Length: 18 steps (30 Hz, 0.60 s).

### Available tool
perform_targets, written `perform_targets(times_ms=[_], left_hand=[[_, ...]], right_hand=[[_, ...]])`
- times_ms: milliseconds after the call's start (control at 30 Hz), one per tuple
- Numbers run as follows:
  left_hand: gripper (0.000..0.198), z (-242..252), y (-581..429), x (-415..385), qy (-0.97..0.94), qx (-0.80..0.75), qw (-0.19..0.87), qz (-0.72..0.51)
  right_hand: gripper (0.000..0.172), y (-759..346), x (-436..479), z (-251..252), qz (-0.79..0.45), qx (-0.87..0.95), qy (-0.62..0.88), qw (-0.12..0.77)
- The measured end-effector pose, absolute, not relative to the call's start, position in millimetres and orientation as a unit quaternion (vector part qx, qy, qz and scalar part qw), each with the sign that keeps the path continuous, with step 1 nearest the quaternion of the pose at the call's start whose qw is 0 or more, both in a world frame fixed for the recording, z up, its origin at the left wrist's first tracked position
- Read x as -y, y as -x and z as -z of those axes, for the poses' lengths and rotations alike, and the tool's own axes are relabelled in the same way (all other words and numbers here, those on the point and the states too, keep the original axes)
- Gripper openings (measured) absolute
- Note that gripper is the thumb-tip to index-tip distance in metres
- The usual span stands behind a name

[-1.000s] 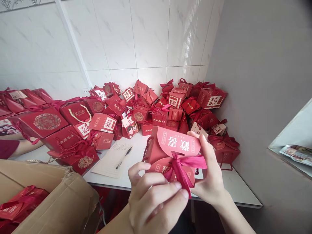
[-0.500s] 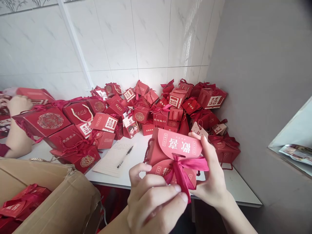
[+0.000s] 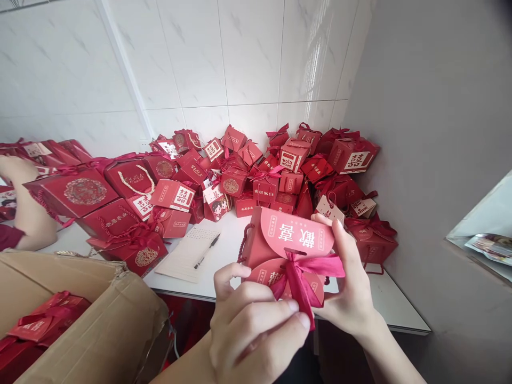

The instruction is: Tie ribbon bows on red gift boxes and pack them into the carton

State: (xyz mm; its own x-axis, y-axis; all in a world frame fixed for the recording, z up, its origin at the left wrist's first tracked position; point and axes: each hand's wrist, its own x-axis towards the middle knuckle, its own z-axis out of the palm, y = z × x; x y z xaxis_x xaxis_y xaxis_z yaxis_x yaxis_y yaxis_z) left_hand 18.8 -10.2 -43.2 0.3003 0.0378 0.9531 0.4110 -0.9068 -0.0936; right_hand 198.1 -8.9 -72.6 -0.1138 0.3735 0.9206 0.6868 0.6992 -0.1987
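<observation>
A red gift box [image 3: 256, 240] with white lettering is held up in front of me, above the table's front edge. Its two rounded flaps meet at a slot, where a magenta ribbon [image 3: 320, 265] is tied. My right hand [image 3: 352, 282] grips the box's right end, fingers at the back and thumb low in front. My left hand [image 3: 256, 325] is in front of the box's lower left, with thumb and forefinger pinched on the hanging end of the ribbon. Some of its fingers rest near the lower flap. A twisted red cord handle shows at the box's left side.
Many red gift boxes [image 3: 234, 181] are heaped along the tiled wall on the white table [image 3: 228, 240]. A notepad [image 3: 188, 253] and black pen [image 3: 207, 250] lie before them. An open cardboard carton [image 3: 116, 314] holds more boxes. At left is another person's forearm [image 3: 32, 208].
The other person's hand at the far left has moved left, and the red box by it is no longer held there. My hands and box stay nearly the same; the view tilts slightly.
</observation>
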Motion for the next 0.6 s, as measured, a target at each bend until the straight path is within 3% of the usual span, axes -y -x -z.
perform_targets(times_ms=[133, 233, 267, 367, 467, 533, 600], left_hand=[[0.015, 48, -23, 7, 0.779, 0.143, 0.14, 0.595], [0.004, 59, -16, -2, 0.773, 0.094, 0.048, 0.625], [0.01, 63, -11, -6, 0.761, 0.084, 0.004, 0.643], [0.033, 66, 10, -21, 0.727, 0.182, -0.147, 0.645], [0.06, 54, 33, -37, 0.748, 0.369, -0.296, 0.465], [0.055, 40, 44, -49, 0.751, 0.448, -0.338, 0.347], [0.04, 28, 52, -60, 0.735, 0.506, -0.318, 0.32]], right_hand=[[0.102, -200, 8, 76, 0.133, 0.735, 0.365, 0.556], [0.105, -202, 7, 83, 0.109, 0.728, 0.381, 0.56], [0.104, -202, 6, 85, 0.075, 0.714, 0.396, 0.572], [0.082, -193, -1, 89, -0.194, 0.63, 0.44, 0.609], [0.052, -174, -18, 89, -0.581, 0.479, 0.402, 0.521], [0.045, -157, -35, 88, -0.745, 0.379, 0.359, 0.416], [0.049, -142, -52, 88, -0.822, 0.325, 0.337, 0.324]])
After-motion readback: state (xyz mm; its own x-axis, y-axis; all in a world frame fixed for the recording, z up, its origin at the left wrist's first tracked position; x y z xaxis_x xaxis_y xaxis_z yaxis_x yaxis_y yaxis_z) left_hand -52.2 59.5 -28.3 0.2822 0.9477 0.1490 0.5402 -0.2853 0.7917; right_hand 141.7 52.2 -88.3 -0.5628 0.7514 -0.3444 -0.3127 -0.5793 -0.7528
